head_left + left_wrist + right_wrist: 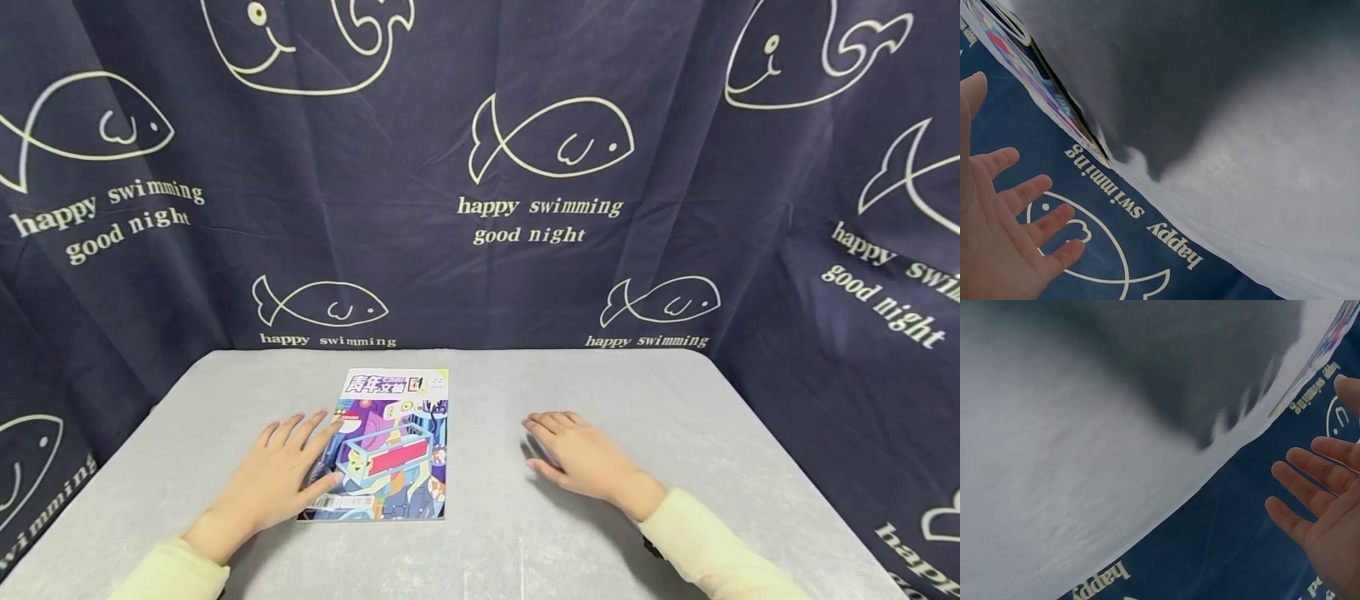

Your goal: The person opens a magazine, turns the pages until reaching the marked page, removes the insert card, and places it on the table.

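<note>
A colourful magazine [393, 446] lies flat and closed on the grey table [487, 550], left of centre. My left hand [281, 467] lies palm down with straight, spread fingers, its thumb and forefinger resting on the magazine's left edge. My right hand [573, 454] lies flat on the bare table to the right of the magazine, apart from it, fingers straight. The left wrist view shows my left hand [1004, 231] with spread fingers and the magazine's edge [1035, 81]. In the right wrist view my right hand [1325, 506] is spread and holds nothing.
A dark blue curtain [480, 167] with white fish outlines and printed words hangs round the table on the back and both sides. The table's far edge meets it just behind the magazine. Both arms wear pale yellow sleeves [720, 554].
</note>
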`<action>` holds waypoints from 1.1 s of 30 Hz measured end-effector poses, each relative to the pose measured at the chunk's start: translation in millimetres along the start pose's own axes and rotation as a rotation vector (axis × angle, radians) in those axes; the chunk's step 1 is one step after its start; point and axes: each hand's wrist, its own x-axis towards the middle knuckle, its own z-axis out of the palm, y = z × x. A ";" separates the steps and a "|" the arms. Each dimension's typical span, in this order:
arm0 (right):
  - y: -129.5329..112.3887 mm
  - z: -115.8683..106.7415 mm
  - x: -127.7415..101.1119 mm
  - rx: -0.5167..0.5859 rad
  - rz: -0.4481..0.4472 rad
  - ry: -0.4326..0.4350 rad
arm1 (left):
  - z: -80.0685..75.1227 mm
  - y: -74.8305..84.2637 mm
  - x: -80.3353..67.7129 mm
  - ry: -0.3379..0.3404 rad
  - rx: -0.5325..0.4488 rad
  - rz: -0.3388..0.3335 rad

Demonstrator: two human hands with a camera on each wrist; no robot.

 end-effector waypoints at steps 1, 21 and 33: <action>-1.7 0.1 1.9 -0.003 -0.009 -0.001 | 0.2 0.8 0.3 -0.007 -0.002 0.006; -34.8 3.0 35.0 -0.027 -0.178 -0.046 | 5.1 14.6 1.7 -0.041 -0.091 0.124; -54.3 4.4 50.7 -0.043 -0.282 -0.056 | 7.2 17.1 3.1 -0.039 -0.101 0.214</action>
